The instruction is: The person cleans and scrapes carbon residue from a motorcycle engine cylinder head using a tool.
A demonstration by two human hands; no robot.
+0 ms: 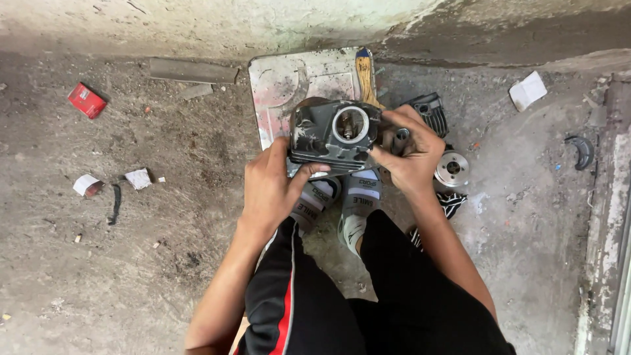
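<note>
Squatting in black trousers [394,309], with feet in grey sandals [358,204]. Holding a grimy grey engine part [332,135] up off the ground, just above the sandals, its round opening facing the camera. Clasping its left side with the left hand [269,187], fingers wrapped behind and thumb pressing along the lower edge. Closing the right hand [411,151] around its right end, fingers curled tight. Seemingly turning the piece over for a look, mid-handling. Judging by its bulk, calling for a firm two-sided hold through any further tilting. Working over a worn metal sheet [282,85], with a paintbrush [365,75] lying on it, a black finned part [430,112] and a shiny round disc [452,167] just beside the right hand, and a red box [86,100] lying well apart on the dirty floor [164,250].
</note>
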